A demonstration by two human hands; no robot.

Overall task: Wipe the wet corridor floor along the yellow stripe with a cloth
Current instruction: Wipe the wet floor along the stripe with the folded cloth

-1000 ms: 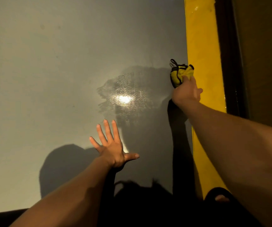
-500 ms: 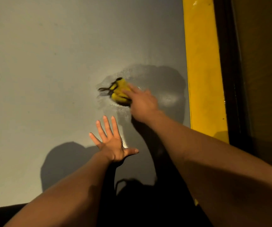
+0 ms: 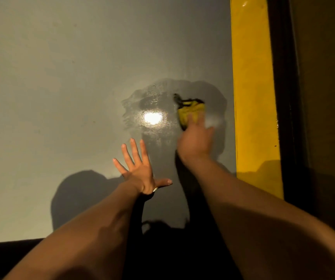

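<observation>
A bunched yellow cloth (image 3: 191,111) with black trim lies on the grey floor (image 3: 61,98), at the right side of a dark wet patch (image 3: 142,102) that shines under a bright light spot. My right hand (image 3: 196,138) grips the cloth from behind and presses it to the floor; the hand is motion-blurred. My left hand (image 3: 139,168) rests flat on the floor with fingers spread, below the wet patch. The yellow stripe (image 3: 253,87) runs up the floor a short way right of the cloth.
A dark strip (image 3: 281,77) borders the yellow stripe on its right, with a brown wall surface (image 3: 324,77) beyond. Dry grey floor stretches to the left and far side. Shadows of my arms and head fall across the near floor.
My right hand has swept the cloth from the stripe's edge left across the wet patch and back to the right. My left hand has stayed planted.
</observation>
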